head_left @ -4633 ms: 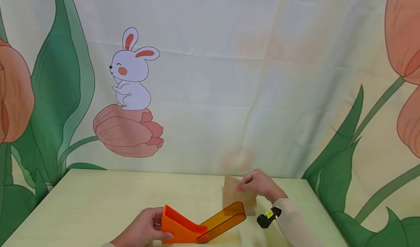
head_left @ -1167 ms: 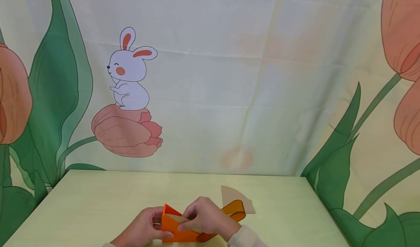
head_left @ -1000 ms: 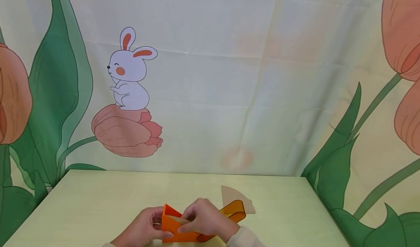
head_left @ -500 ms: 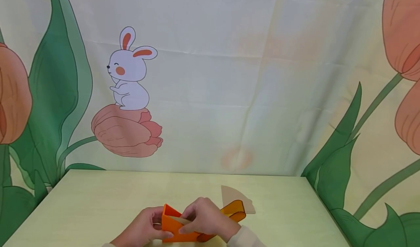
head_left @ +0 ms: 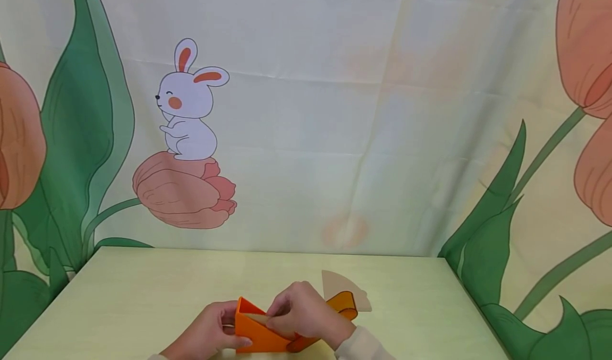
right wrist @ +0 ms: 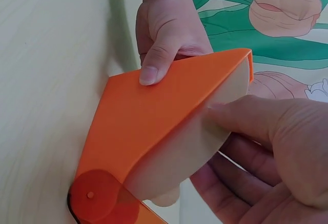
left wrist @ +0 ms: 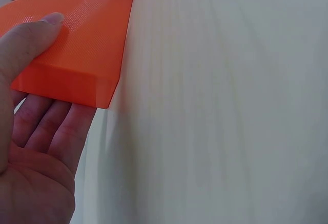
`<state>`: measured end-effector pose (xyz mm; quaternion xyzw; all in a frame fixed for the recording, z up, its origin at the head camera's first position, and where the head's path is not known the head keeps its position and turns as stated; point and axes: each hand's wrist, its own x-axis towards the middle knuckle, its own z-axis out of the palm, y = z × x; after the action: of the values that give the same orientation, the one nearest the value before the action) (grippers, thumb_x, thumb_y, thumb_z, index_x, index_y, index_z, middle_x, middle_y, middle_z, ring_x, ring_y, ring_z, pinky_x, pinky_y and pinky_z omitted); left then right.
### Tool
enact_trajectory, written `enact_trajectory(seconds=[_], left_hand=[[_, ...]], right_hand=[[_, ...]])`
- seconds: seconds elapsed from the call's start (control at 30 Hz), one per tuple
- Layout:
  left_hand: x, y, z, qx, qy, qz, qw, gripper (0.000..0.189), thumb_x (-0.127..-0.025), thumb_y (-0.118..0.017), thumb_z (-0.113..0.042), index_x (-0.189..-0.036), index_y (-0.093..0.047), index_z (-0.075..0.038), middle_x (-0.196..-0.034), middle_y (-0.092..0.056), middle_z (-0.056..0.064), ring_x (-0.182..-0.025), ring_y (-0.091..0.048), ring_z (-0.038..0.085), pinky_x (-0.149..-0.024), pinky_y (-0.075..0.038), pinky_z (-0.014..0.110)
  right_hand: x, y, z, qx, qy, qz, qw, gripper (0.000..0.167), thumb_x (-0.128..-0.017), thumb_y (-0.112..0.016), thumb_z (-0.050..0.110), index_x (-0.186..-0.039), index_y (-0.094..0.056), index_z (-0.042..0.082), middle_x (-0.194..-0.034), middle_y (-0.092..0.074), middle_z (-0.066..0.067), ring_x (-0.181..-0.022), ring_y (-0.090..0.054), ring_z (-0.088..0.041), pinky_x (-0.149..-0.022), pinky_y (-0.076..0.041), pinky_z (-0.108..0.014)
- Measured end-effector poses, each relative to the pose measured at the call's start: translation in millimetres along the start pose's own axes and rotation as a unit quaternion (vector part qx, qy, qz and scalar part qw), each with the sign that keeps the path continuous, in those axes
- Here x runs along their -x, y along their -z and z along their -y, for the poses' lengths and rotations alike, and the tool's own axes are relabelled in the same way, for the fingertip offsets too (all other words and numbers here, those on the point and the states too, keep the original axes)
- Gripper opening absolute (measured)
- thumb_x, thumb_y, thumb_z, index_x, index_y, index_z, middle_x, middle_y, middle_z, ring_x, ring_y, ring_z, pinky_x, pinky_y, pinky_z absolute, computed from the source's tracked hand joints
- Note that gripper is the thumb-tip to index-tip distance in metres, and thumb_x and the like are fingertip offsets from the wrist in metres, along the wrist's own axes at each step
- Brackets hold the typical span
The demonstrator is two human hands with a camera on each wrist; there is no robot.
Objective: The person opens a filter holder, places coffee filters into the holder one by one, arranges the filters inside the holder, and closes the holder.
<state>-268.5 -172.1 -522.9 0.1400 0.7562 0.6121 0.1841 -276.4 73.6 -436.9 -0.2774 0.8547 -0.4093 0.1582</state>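
Note:
An orange coffee filter holder (head_left: 263,340) stands near the table's front edge, its see-through amber lid (head_left: 347,302) swung out to the right. My left hand (head_left: 207,329) grips the holder's tall left end, thumb on the front wall and fingers behind, as the left wrist view also shows. My right hand (head_left: 306,313) is over the holder's slanted mouth. Between thumb and fingers it pinches a tan paper coffee filter (right wrist: 184,152), which sits mostly inside the holder with its curved edge sticking out. Behind the lid, another tan coffee filter (head_left: 340,287) lies flat on the table.
The pale wood-look table (head_left: 158,285) extends to both sides and behind the holder. A printed cloth (head_left: 296,137) with tulips and a rabbit hangs right behind the table's back edge and along its sides.
About five seconds ago my right hand was at the filters on the back right; now it holds one in the holder. Lately it has shifted slightly right. My left hand has kept its grip.

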Motion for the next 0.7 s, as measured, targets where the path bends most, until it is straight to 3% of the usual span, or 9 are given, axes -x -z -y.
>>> enact_trajectory(seconds=[0.43, 0.7], left_hand=[[0.2, -1.0, -1.4, -0.008, 0.001, 0.001, 1.0, 0.052, -0.083, -0.086, -0.026, -0.129, -0.067, -0.01, -0.122, -0.074, 0.006, -0.106, -0.07, 0.022, -0.097, -0.059, 0.038], [-0.2, -0.9, -0.2, -0.004, 0.004, -0.003, 1.0, 0.053, -0.082, -0.086, -0.026, -0.129, -0.067, -0.009, -0.122, -0.074, 0.006, -0.106, -0.069, 0.022, -0.096, -0.06, 0.037]], right_hand=[[0.4, -1.5, -4.3, 0.02, 0.021, 0.009, 0.9996, 0.004, -0.086, -0.082, 0.008, -0.09, -0.083, 0.009, -0.078, -0.077, 0.006, -0.066, -0.066, 0.0, -0.068, -0.058, -0.014], [-0.3, 0.6, -1.3, 0.024, 0.005, 0.012, 0.9996, 0.008, -0.084, -0.084, 0.01, -0.092, -0.083, 0.01, -0.078, -0.077, 0.007, -0.066, -0.067, -0.003, -0.067, -0.058, -0.016]])
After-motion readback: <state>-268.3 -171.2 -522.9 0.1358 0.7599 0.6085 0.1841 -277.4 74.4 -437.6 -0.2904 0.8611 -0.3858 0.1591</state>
